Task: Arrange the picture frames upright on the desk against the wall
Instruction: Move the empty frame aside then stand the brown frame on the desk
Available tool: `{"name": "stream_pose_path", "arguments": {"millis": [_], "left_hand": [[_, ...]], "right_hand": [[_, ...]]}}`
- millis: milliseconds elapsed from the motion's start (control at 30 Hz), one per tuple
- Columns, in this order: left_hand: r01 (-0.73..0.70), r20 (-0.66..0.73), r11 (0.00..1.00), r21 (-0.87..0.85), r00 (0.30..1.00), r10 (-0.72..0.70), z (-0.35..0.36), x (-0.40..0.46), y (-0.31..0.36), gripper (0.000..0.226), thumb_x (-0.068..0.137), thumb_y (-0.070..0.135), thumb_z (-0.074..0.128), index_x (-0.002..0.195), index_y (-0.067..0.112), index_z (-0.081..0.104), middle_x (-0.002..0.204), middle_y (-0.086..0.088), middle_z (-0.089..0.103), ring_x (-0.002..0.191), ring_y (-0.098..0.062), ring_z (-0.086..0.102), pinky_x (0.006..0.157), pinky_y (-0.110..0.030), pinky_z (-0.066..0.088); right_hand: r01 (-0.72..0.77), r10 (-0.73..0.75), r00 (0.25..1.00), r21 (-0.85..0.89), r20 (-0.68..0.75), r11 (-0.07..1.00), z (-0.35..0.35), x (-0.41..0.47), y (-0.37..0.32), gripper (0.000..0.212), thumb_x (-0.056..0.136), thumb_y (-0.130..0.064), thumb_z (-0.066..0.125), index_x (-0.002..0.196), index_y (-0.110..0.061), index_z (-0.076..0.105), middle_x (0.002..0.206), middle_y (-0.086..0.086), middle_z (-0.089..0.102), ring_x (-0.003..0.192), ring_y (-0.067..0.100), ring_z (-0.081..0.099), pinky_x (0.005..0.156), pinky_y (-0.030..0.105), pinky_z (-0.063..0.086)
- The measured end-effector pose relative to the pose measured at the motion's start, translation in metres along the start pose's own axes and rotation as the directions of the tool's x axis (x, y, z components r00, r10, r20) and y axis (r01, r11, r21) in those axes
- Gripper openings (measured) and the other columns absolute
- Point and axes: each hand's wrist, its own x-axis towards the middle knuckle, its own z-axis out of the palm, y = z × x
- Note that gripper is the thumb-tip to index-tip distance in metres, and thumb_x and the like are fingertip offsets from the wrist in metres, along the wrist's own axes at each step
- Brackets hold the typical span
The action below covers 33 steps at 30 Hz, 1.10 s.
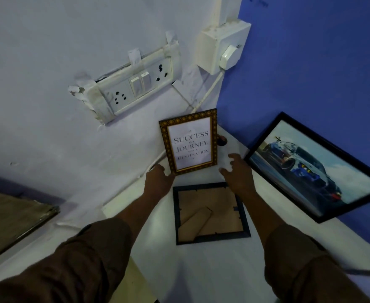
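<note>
- On the white desk (212, 270), a gold frame (189, 141) stood up by the wall (48, 127).
- Left hand (157, 179) touched its bottom corner, fingers loose.
- Right hand (237, 171) was open, holding nothing.
- A dark frame (210, 213) lay face down.

Both arms wear loose dark brown sleeves (96, 259), pushed back at 6 o'clock, leaving forearms and hands bare.

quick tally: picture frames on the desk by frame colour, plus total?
Gold patterned: 1, the quote frame, upright against the wall.
Black: 1, the car picture frame, leaning on the blue wall.
Dark blue: 1, the face-down frame, lying flat, stand side up.
Total: 3
</note>
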Motion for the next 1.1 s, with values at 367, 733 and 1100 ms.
{"name": "stream_pose_path", "arguments": {"millis": [367, 733, 1100], "left_hand": [[0.233, 0.204, 0.969, -0.085, 0.956, -0.212, 0.067, -0.103, -0.04, 0.032, 0.089, 0.026, 0.062, 0.111, 0.003, 0.061, 0.113, -0.014, 0.067, 0.103, -0.03, 0.065, 0.084, -0.037, 0.056], [0.303, 0.284, 0.939, -0.163, 0.926, -0.25, 0.079, -0.092, -0.039, 0.036, 0.088, 0.031, 0.065, 0.11, 0.003, 0.06, 0.107, -0.013, 0.066, 0.095, -0.026, 0.066, 0.067, -0.028, 0.051], [0.24, 0.296, 0.948, -0.208, 0.939, -0.173, 0.05, -0.108, -0.017, 0.041, 0.093, 0.034, 0.057, 0.126, 0.009, 0.052, 0.121, -0.012, 0.058, 0.103, -0.029, 0.059, 0.086, -0.039, 0.054]], "right_hand": [[-0.44, 0.45, 0.89, -0.115, 0.076, 0.891, 0.028, -0.096, 0.069, 0.061, 0.094, -0.029, 0.056, 0.148, -0.01, 0.038, 0.134, 0.017, 0.058, 0.113, 0.035, 0.062, 0.096, 0.046, 0.054], [-0.568, 0.549, 0.823, -0.189, -0.144, 0.801, 0.026, -0.097, 0.074, 0.059, 0.094, -0.038, 0.056, 0.147, -0.015, 0.043, 0.144, 0.017, 0.05, 0.132, 0.037, 0.047, 0.108, 0.051, 0.037], [-0.327, 0.332, 0.943, 0.161, 0.0, 0.931, -0.044, -0.135, 0.026, 0.024, 0.095, -0.044, 0.067, 0.1, -0.02, 0.067, 0.099, 0.004, 0.071, 0.084, 0.018, 0.067, 0.061, 0.029, 0.049]]}}
